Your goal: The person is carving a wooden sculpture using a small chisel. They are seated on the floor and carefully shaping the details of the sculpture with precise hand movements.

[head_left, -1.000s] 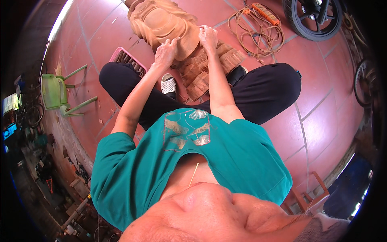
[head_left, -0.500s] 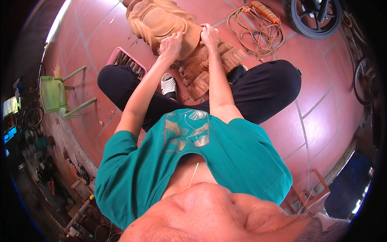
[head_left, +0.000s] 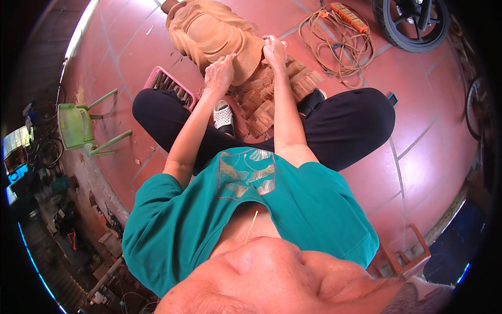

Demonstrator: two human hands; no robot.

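Observation:
A large light-brown wooden carving (head_left: 209,29) with rounded, flowing folds lies on the floor in front of me, its smooth rounded end (head_left: 248,58) toward my hands. My left hand (head_left: 218,73) is closed, knuckles up, against the carving's near side. At the right edge of that smooth end, my right hand (head_left: 274,51) is closed too, fingers bent over. Whatever either hand grips is hidden by the fingers. Beneath the smooth end and between my feet rests a rougher carved wooden piece (head_left: 260,116) with stepped, notched edges.
A pink basket (head_left: 175,78) of carving tools stands left of the carving, beyond my left knee. Further left is a green chair (head_left: 73,125). To the right lie a coiled cable (head_left: 334,52) with an orange power strip (head_left: 349,18) and a black wheel (head_left: 413,26).
The whole view has shifted slightly, with the floor things sitting a little lower and further right. Both hands keep nearly the same places at the carving.

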